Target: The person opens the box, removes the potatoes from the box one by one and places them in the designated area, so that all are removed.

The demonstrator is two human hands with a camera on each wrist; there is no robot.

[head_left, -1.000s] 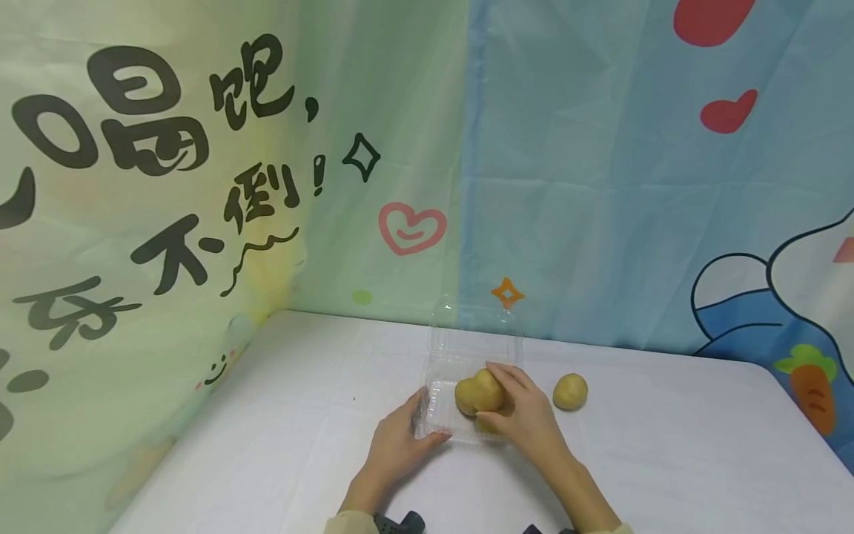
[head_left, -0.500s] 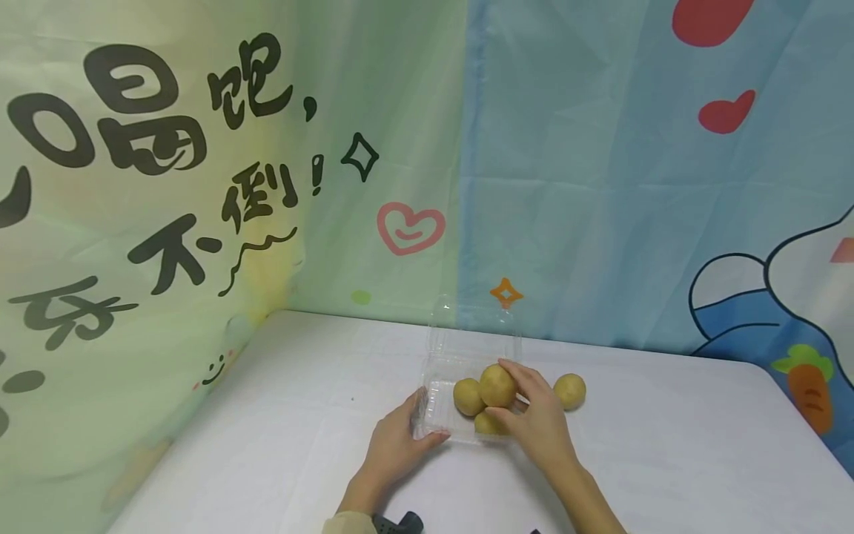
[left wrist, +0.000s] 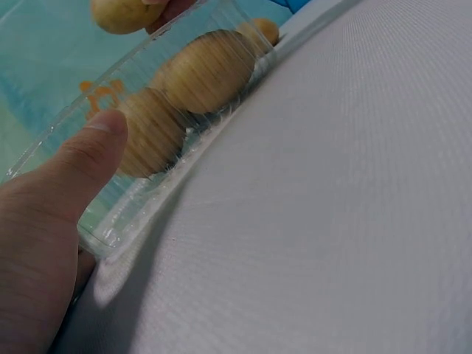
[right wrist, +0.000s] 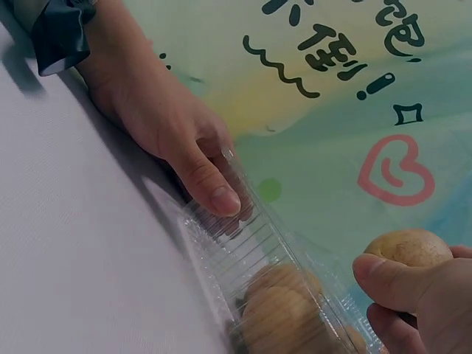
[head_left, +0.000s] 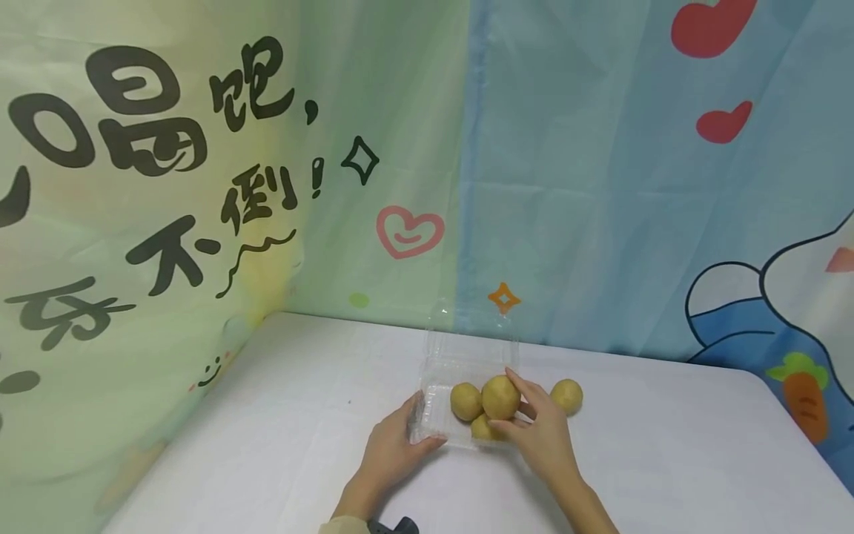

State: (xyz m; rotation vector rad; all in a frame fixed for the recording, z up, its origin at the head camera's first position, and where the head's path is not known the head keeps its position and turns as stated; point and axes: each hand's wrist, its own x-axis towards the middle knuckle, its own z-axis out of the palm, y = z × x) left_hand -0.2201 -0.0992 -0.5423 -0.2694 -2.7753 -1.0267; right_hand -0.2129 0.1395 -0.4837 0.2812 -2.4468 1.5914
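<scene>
In the head view, a clear plastic clamshell box [head_left: 437, 415] stands on the table with its lid [head_left: 470, 334] raised at the back. My left hand [head_left: 392, 449] grips the box's left end, the thumb against its near wall. My right hand [head_left: 543, 434] pinches a potato [head_left: 500, 397] between thumb and fingers above the box's right half. Inside lie a potato [head_left: 465, 401] toward the middle and a nearer potato [head_left: 483, 428], partly covered by the held one and the right thumb. Through the box wall in the left wrist view, potatoes [left wrist: 210, 71] touch one another.
One loose potato [head_left: 567, 397] lies on the white-covered table [head_left: 667, 437], right of the box and just beyond my right hand. A printed fabric backdrop [head_left: 587, 222] hangs along the table's far edge, and another stretch of it runs down the left side.
My right hand has shifted slightly to the right with its potato, uncovering more of the potatoes in the box. The left hand keeps its hold on the box's left end.
</scene>
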